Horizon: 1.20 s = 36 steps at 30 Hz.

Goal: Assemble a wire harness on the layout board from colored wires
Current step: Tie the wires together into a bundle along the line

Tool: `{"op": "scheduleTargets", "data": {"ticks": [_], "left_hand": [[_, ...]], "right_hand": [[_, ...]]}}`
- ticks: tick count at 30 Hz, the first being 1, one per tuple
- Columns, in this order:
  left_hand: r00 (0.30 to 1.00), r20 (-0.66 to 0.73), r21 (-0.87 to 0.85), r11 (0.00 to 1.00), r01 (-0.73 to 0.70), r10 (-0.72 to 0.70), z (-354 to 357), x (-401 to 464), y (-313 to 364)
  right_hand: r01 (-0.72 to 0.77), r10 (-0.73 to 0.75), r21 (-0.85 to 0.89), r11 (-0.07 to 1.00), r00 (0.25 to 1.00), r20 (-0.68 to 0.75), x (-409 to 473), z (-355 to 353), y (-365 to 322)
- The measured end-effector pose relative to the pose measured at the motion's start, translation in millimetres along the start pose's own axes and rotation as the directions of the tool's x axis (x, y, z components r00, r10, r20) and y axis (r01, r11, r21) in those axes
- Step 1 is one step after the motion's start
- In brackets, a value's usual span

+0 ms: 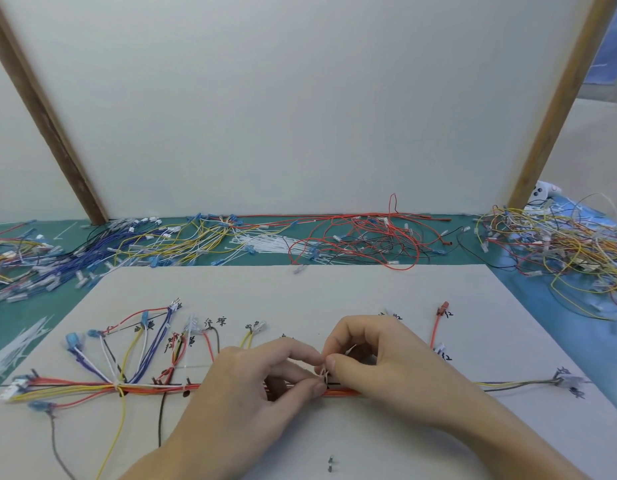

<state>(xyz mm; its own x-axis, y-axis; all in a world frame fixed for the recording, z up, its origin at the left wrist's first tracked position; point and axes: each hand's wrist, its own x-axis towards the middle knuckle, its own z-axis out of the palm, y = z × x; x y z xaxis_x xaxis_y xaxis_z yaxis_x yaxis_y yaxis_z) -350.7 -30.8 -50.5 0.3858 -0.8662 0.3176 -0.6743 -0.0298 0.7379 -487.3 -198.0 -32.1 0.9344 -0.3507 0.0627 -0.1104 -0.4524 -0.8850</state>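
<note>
Layout board [369, 289]: big pale sheet on the green table.
Wire bundle [92, 388]: lies across the board; its middle hides under the hands.
Left hand [251, 379]: pinches the bundle.
Right hand [373, 355]: fingers curled, pinching a small white tie [322, 373], hard to make out.

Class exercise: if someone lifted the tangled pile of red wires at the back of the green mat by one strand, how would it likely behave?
The red wire pile would probably sag and flop, since its strands lie in loose loops. Being thin, it likely weighs little. It may drag neighbours along: black wires and white cable ties overlap it on the green mat.
</note>
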Motion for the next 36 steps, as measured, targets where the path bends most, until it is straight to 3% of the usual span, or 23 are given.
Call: {"op": "scheduleTargets", "data": {"ticks": [5,14,18,23,33,36], "left_hand": [[0.998,0.032,-0.007,0.999,0.051,-0.051,0,0,2],[0.996,0.041,-0.03,0.997,0.078,-0.077,0,1,7],[0.984,0.163,0.012,0.998,0.069,-0.07,-8,3,8],[0.966,0.255,0.094,0.995,0.014,-0.038,-17,3,7],[0.966,0.245,0.153,0.98,-0.127,0.087,-11,-2,5],[0.953,0.278,0.203,0.962,-0.182,0.121,-11,-4,7]], "right_hand": [[-0.009,0.01,0.032,0.999,0.999,-0.035,1,0,1],[0.042,-0.044,-0.104,0.994,0.999,-0.021,-3,2,-3],[0.05,-0.051,-0.12,0.991,0.999,-0.005,-4,-2,-5],[0.07,-0.059,-0.186,0.98,0.996,0.063,-8,-8,-9],[0.067,-0.073,-0.164,0.984,0.997,-0.032,-3,-13,-4],[0.053,-0.063,-0.229,0.972,0.997,-0.038,-3,-17,-1]]}}
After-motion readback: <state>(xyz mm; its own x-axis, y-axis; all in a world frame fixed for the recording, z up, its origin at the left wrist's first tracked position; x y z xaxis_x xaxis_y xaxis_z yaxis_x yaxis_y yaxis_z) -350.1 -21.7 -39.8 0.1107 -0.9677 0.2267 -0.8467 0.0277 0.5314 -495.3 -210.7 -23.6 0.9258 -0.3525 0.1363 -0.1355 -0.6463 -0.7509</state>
